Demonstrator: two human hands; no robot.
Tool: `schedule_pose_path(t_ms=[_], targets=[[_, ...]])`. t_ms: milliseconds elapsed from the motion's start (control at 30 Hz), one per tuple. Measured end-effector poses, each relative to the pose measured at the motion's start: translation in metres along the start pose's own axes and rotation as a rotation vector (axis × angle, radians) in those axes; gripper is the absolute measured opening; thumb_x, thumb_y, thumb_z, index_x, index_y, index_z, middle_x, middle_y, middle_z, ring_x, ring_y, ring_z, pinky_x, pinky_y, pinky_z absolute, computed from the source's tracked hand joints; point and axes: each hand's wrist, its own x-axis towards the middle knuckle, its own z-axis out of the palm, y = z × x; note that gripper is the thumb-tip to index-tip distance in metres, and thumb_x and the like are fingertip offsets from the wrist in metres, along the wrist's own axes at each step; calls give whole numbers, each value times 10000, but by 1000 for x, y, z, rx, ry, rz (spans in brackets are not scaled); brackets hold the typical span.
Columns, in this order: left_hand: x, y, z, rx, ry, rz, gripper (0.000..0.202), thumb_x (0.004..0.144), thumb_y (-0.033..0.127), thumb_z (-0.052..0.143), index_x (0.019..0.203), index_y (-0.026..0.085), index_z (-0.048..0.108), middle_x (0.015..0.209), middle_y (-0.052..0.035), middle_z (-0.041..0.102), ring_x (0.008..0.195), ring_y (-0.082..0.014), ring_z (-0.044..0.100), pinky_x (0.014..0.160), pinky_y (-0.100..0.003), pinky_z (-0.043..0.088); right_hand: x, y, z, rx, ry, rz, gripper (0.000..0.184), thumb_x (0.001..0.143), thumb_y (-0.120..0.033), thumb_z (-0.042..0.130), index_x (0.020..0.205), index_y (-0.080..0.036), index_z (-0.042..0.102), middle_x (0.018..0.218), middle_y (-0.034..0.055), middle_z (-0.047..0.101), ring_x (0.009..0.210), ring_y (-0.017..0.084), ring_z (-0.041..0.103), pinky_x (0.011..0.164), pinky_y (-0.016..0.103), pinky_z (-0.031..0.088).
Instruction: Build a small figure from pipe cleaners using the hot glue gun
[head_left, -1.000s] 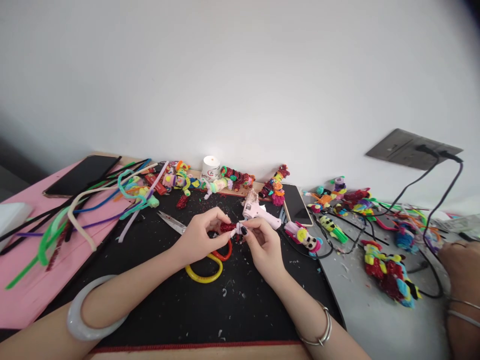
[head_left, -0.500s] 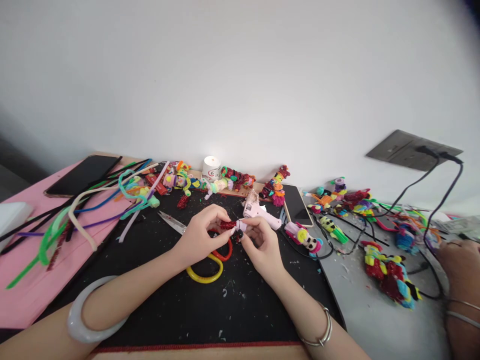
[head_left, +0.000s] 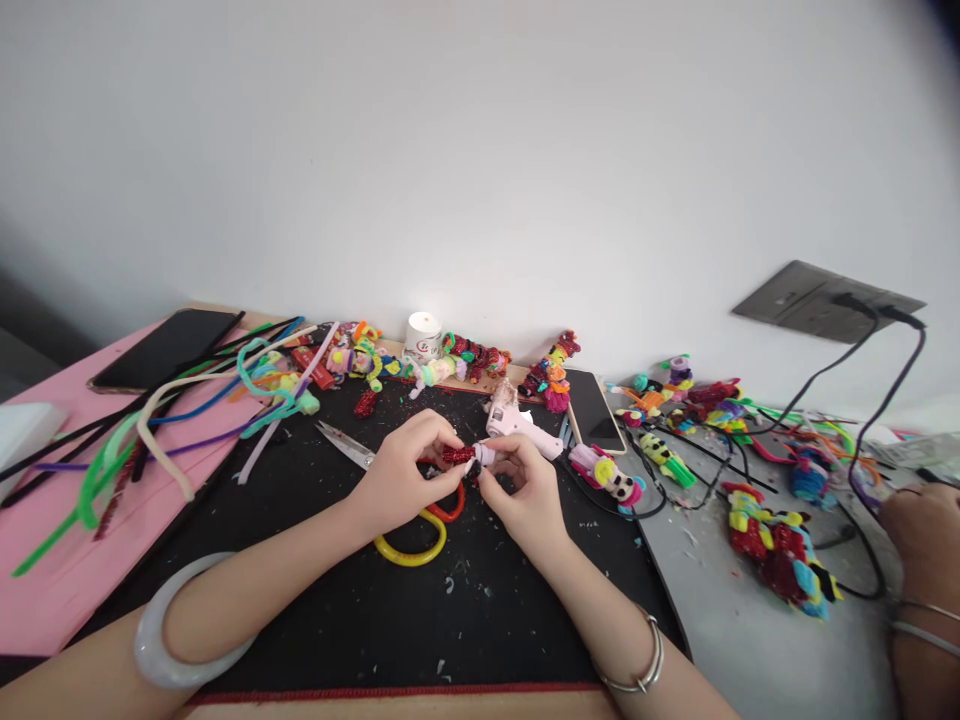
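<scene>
Between my two hands, above the black mat (head_left: 495, 630), is a small pipe-cleaner figure (head_left: 458, 454) with a glittery red part, a pale lilac part and a bit of black. The fingertips of my left hand (head_left: 411, 468) pinch its red end. My right hand (head_left: 525, 490) has thumb and fingers closed on the lilac and black end, which they partly hide. Under my left hand lie scissors (head_left: 411, 550) with one yellow and one red handle loop, blades pointing to the back left. Just behind my right hand rests a pink glue gun (head_left: 517, 425).
Loose pipe cleaners (head_left: 161, 420) and a dark phone (head_left: 169, 348) lie on pink sheets at left. Finished figures (head_left: 780, 550) crowd the back and right, near a white-framed phone (head_left: 594, 412). Cables run from a wall socket (head_left: 825, 300). Another person's hand (head_left: 919, 520) is far right.
My left fingers have shifted slightly, so more of the glittery red part shows. Both hands stay in nearly the same place with the figure between them.
</scene>
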Motion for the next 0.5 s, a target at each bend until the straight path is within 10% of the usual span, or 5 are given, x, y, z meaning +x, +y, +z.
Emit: schedule_pose_path(t_ms=[500], targets=[[0,-4,0,-21,-4,0,58,815,194,590,872,183,599,880,-30,518,774,-138,586,680,-260,561,0,0,-1,-47,24,14,171,754,-131,598,910,-199,580,772,10,610,625,124,578,600,257,517]])
